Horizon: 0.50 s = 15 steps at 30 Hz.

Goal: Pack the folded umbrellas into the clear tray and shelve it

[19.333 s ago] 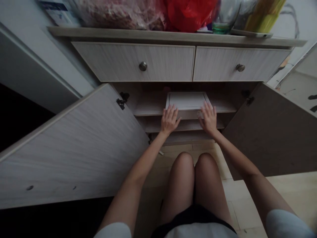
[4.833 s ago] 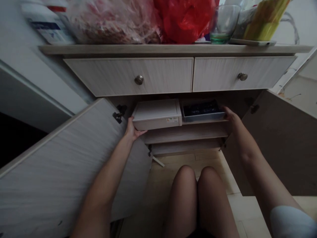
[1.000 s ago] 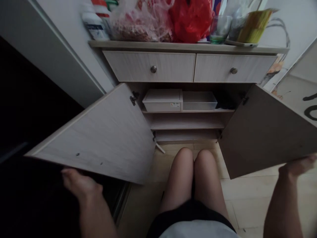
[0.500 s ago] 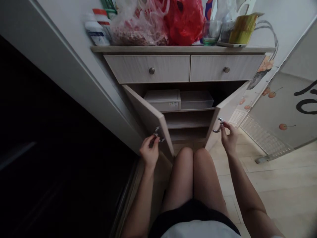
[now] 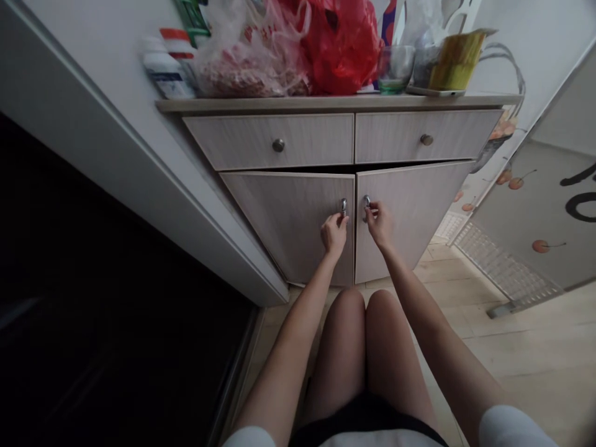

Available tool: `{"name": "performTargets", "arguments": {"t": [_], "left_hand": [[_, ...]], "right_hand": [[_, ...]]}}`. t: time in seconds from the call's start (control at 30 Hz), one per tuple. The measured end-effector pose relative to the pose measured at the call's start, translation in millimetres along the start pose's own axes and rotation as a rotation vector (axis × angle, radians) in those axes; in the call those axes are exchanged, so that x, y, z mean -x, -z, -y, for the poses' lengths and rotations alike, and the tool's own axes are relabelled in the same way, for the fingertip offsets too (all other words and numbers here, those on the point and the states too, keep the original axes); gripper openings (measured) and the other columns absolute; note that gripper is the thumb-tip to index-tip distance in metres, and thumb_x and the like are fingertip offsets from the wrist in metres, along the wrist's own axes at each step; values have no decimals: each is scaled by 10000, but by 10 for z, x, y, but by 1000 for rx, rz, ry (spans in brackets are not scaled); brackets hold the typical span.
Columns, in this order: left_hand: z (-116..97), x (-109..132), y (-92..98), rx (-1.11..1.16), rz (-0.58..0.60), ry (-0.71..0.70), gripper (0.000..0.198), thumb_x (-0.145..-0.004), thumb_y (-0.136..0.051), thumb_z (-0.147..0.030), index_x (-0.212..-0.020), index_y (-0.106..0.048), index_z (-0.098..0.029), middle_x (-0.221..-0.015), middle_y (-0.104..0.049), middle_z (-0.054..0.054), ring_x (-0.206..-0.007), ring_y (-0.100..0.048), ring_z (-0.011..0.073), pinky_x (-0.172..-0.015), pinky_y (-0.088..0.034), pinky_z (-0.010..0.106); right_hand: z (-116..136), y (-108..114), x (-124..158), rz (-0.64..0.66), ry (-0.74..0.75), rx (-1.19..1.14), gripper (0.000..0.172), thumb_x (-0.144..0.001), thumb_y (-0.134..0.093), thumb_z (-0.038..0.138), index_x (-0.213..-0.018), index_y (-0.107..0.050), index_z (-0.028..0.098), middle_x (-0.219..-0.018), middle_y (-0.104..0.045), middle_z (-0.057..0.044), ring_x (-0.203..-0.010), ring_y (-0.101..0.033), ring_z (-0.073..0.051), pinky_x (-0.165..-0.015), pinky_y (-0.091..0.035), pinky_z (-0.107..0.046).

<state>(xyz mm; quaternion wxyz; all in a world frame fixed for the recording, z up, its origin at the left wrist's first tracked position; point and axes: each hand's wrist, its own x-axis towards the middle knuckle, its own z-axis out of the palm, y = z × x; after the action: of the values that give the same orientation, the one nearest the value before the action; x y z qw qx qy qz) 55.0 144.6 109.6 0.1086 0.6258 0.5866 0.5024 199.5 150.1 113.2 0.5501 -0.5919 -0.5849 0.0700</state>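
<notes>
Left hand pinching ring pull on left cabinet door; right hand pinching right ring pull on right door; doors meeting at center, dark gap remaining along top.

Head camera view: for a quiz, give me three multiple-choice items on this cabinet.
1. Where is the glass tumbler?
A) on the cabinet top
B) on the floor
C) in a hand

2. How many drawers show?
A) one
B) two
C) three

3. How do the cabinet doors stand?
A) wide open
B) nearly or fully shut
C) off their hinges

1: A, beside the red plastic bag.
2: B, side by side.
3: B, they meet centrally, left hand and right hand at their pulls.
</notes>
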Motion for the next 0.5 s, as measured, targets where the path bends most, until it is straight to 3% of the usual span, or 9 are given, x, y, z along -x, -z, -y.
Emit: {"name": "performTargets", "arguments": {"t": [0.17, 0.5], "left_hand": [[3, -196, -140, -23, 12, 29, 110, -916, -663, -226, -969, -747, -178, -965, -749, 113, -900, -689, 220, -846, -482, 315], [-7, -328, -212, -22, 32, 43, 132, -931, -644, -242, -993, -734, -169, -1004, -748, 120, -932, -685, 225, -856, -473, 314]], "right_hand": [[-59, -214, -189, -9, 29, -5, 327, -992, -442, 446, -1021, -638, 186, -1032, -737, -96, -792, -669, -185, -751, -471, -308], [-142, -342, -341, 21, 4, 57, 281, -1000, -457, 402, -1056, -632, 190, -1062, -728, -99, -833, -671, -196, -773, -451, -318]]}}
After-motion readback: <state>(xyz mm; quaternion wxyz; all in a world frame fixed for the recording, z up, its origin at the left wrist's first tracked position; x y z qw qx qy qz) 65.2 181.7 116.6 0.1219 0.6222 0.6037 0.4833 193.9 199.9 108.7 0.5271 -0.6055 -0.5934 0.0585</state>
